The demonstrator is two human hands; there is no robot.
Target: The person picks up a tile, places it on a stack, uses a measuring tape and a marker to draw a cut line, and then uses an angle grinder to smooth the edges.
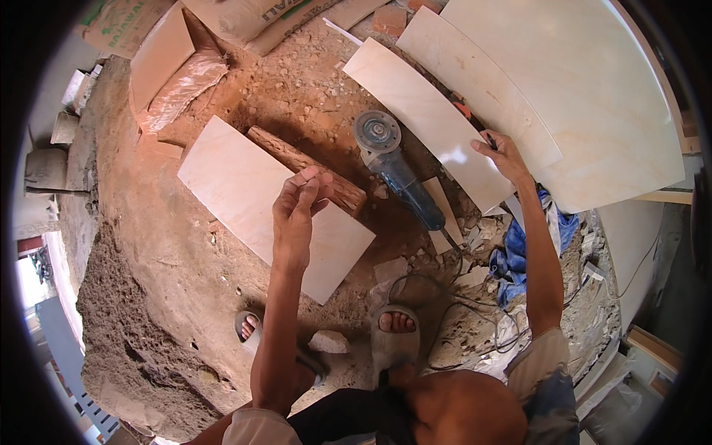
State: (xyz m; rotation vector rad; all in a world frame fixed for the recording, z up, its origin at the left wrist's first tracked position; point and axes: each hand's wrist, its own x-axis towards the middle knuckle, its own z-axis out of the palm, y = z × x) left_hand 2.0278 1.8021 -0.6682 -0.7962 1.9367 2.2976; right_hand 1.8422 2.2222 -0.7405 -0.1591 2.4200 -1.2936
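My left hand (298,200) is raised above a cream tile (245,189), its thumb and fingertips pinched together; whatever lies between them is too small to make out. The tile rests partly over a rough reddish-brown block (311,169) on the dirt. On the right, my right hand (506,159) closes around a dark pen-like stick (490,140). This hand is at the edge of a long, narrow cream tile (423,111). Between the two tiles lies a blue angle grinder (404,178) with a round disc at its far end.
Larger cream tiles (578,81) lie at the far right. The grinder's dark cord (437,315) loops over rubble near my sandalled foot (395,330). A blue cloth (512,259) is crumpled at right. Filled sacks (237,22) and an open cardboard box (167,70) stand at the back.
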